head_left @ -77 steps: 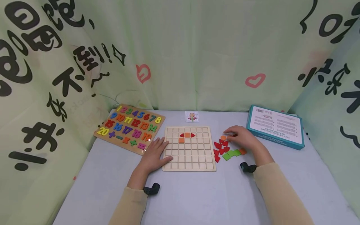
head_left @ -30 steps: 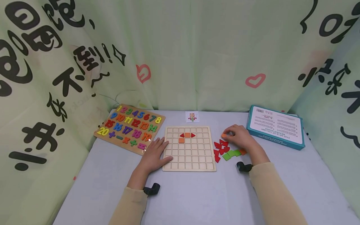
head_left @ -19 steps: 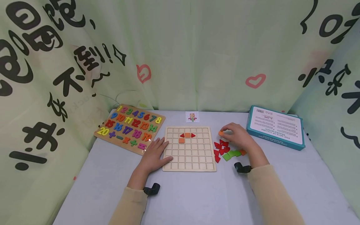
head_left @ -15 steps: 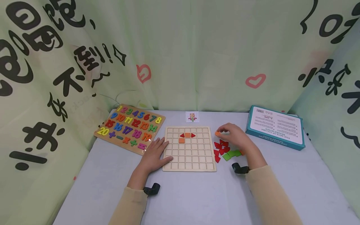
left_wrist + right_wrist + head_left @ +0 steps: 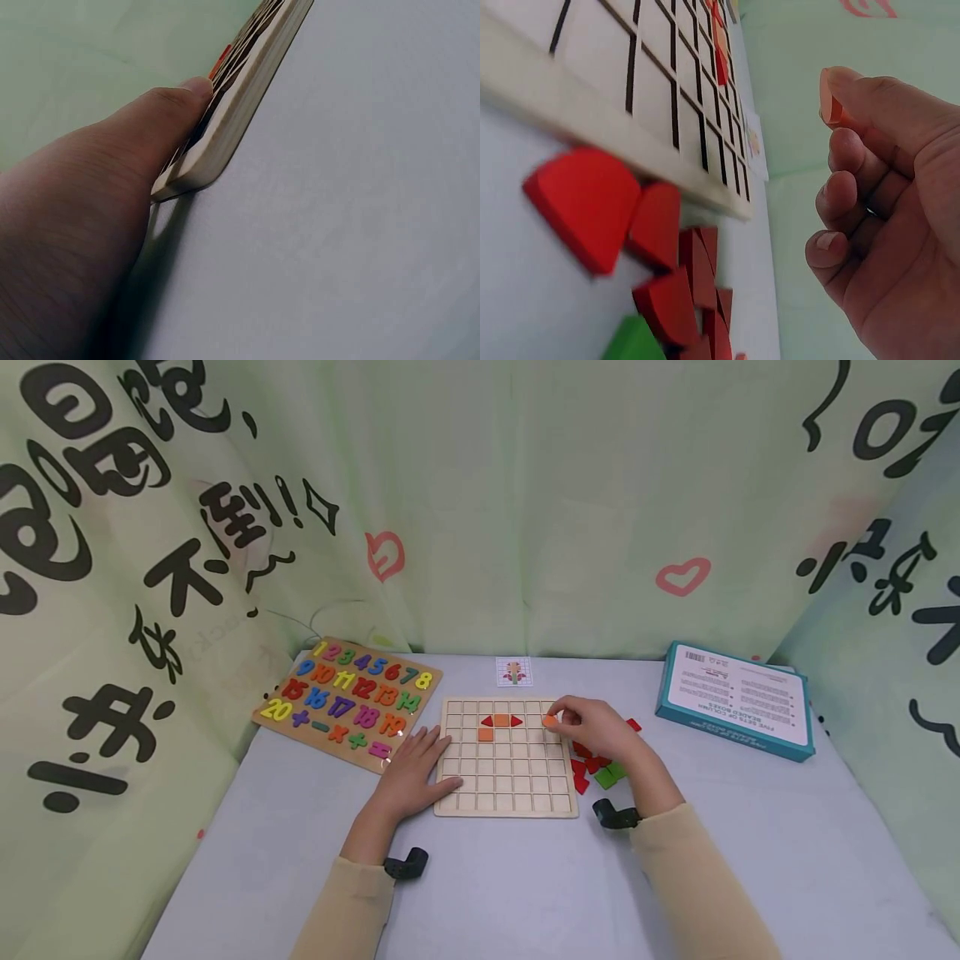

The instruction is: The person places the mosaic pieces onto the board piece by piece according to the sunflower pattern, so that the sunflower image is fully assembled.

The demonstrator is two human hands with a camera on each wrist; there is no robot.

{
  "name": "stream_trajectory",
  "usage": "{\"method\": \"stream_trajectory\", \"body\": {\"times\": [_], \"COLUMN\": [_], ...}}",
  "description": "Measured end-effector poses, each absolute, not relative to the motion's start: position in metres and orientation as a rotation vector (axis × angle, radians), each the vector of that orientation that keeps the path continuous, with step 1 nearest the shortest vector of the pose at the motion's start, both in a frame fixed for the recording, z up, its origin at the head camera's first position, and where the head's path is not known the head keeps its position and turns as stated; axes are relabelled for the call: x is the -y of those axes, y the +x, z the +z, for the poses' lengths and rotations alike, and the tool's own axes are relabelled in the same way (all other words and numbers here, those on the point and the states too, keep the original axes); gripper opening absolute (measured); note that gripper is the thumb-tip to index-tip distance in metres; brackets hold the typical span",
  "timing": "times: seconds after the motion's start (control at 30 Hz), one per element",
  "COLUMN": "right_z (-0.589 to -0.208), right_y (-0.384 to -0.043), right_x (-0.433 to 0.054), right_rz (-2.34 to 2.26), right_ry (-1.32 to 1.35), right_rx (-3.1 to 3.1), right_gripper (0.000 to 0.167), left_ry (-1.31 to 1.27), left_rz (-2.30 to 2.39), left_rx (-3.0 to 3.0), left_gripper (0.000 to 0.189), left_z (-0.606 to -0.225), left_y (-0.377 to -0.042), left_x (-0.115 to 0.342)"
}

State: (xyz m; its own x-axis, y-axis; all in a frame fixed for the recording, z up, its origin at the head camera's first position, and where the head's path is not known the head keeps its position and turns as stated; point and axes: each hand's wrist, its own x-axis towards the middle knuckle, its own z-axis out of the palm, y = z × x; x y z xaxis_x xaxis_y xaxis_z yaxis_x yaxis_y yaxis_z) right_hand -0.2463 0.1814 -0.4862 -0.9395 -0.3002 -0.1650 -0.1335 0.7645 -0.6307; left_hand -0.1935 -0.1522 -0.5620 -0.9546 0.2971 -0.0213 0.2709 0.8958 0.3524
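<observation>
My right hand (image 5: 600, 731) pinches a round orange disc (image 5: 829, 97) between thumb and index finger, over the right edge of the gridded wooden board (image 5: 510, 777). In the right wrist view its other fingers are curled toward the palm. My left hand (image 5: 408, 781) rests at the board's left edge, fingers spread, the thumb lying on the board in the left wrist view. On the grid sit an orange square (image 5: 501, 721) between two red pointed pieces (image 5: 487, 722), and another orange square (image 5: 486, 736) below. Loose red pieces (image 5: 589, 202) and green squares (image 5: 609, 775) lie right of the board, partly hidden by my right hand.
A small pattern card (image 5: 513, 672) lies behind the board. To the left is a number puzzle board (image 5: 347, 703) with colourful digits. A teal box (image 5: 738, 702) lies at the back right. Printed curtains (image 5: 517, 527) enclose the white table (image 5: 495, 885).
My right hand has picked up the orange disc from beside the red pieces and carried it left to the board's right edge. The left hand has stayed in place.
</observation>
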Motion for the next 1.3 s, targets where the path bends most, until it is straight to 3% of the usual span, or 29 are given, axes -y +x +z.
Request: {"method": "stream_trajectory", "body": {"times": [0.53, 1.3], "right_z": [-0.505, -0.523], "right_y": [-0.252, -0.256], "right_x": [-0.139, -0.114], "right_rz": [-1.001, -0.962], "right_ry": [-0.416, -0.395], "right_rx": [-2.646, -2.682], "right_gripper": [0.029, 0.017], "left_ry": [0.449, 0.455], "left_rz": [0.532, 0.513], "left_rx": [-2.985, -2.983], "left_gripper": [0.084, 0.084], "left_z": [-0.561, -0.56], "left_y": [-0.193, -0.193], "left_x": [0.153, 0.152]}}
